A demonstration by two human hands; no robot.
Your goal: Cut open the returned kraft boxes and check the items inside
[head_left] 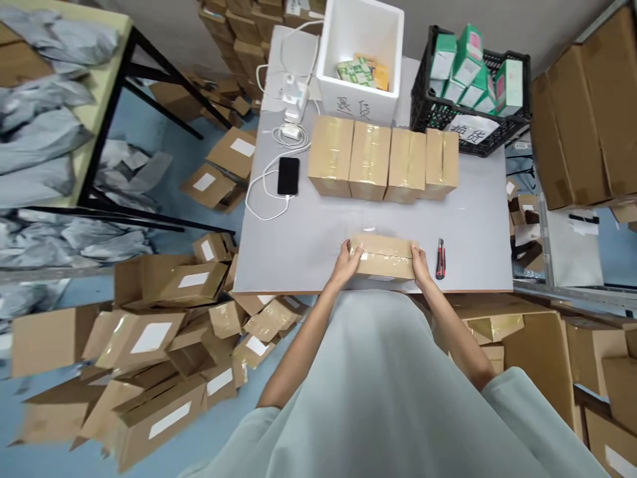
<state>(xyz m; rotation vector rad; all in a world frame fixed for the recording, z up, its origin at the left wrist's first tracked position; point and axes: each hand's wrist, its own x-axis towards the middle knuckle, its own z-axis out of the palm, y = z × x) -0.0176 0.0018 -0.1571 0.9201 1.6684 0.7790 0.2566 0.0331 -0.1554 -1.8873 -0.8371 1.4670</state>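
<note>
A taped cardboard box (385,257) lies at the front edge of the grey table (318,222). My left hand (347,260) grips its left end, thumb on top. At the opposite end my right hand (421,260) holds the box the same way. A clear tape strip runs along its upper face. Just right of my right hand is a red and black utility knife (440,259). Beyond the box stands a row of several taped cardboard boxes (369,156).
A white foam bin (358,99) holding small packages and a black crate (472,139) of green boxes stand at the back. A phone (288,176) with white cables lies left. Discarded cartons (164,332) cover the floor; a shelf (107,99) holds grey bags.
</note>
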